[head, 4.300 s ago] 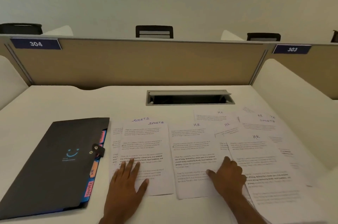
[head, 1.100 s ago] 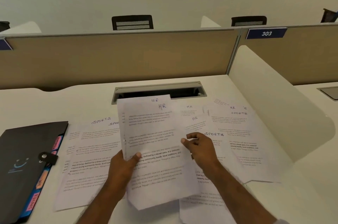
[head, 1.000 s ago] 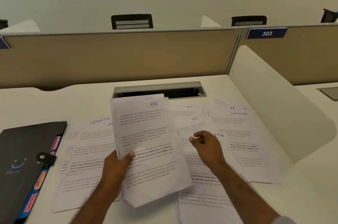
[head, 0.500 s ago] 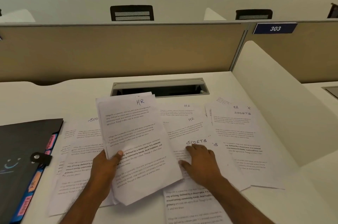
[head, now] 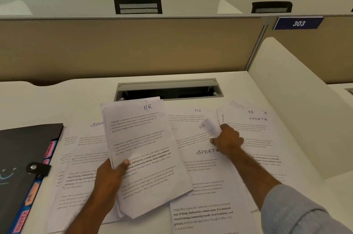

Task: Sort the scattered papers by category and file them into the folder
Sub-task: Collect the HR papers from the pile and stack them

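Observation:
My left hand [head: 109, 174] grips a small stack of sheets headed HR [head: 141, 149], lifted and tilted above the desk. My right hand [head: 227, 141] pinches the lifted right edge of another HR sheet [head: 193, 134] that lies on the desk; that edge is blurred. A sheet headed SPORTS [head: 206, 172] lies just below that hand. More SPORTS sheets lie at the left [head: 82, 161], partly under the held stack. A mixed pile with HR and SPORTS headings [head: 256, 130] sits at the right. The black folder [head: 19, 157] with coloured tabs lies shut at the left edge.
A grey cable hatch [head: 168, 88] stands open in the white desk [head: 57, 104] behind the papers. A tan partition [head: 133, 48] runs along the back, and a white side divider [head: 298, 104] closes the right. Chair backs show beyond the partition.
My right hand has moved up from the SPORTS sheet and taken the edge of the HR sheet behind it. My left hand still holds the HR stack, shifted slightly left.

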### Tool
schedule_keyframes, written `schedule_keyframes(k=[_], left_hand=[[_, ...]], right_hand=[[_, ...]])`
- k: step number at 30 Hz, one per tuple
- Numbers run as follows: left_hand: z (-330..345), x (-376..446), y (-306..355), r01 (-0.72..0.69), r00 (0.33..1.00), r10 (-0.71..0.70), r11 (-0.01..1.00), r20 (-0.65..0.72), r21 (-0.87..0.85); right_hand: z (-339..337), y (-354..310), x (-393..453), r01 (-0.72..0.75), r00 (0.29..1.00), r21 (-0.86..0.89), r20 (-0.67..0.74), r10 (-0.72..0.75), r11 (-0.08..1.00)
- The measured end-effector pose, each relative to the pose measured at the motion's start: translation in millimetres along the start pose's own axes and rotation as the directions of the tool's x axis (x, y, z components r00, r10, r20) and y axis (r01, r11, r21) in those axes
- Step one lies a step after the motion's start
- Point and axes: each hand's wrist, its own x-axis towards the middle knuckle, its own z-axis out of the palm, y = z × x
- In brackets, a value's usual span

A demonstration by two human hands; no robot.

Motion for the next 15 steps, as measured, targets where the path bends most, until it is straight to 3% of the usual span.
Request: schedule_keyframes(k=[2,4,7,10,15], left_hand=[[-1.8,1.7,-1.4,0.005,1.0,-0.005,1.0,-0.003,-0.002],[-3.4,2.7,-2.2,0.006,1.0,-0.006,1.0,-0.008,-0.011],[-5.1,5.0,-3.7,0.015,1.0,-0.015,1.0,-0.012,-0.006],[-4.8,7.2,-5.4,0.022,1.0,-0.022,1.0,-0.017,0.01],[-4.0,7.3,-4.7,0.009,1.0,-0.009,1.0,-0.013,0.017]], right_hand=[[7.4,5.7,-6.2,0.171,0.974,0.037,-0.155,-0.163,0.985],[17.1,13.4,-17.9,0.421,0.876,0.086,-0.297,-0.38,0.903],[25.2,21.4,-31.4,0.591,0.779,0.1,-0.331,-0.533,0.801],[19.2,18.8,-37.1,0.577,0.808,0.212,-0.289,-0.514,0.788],[-4.7,-5.3,-20.3,0.378,0.926,0.42,-0.17,-0.337,0.825]])
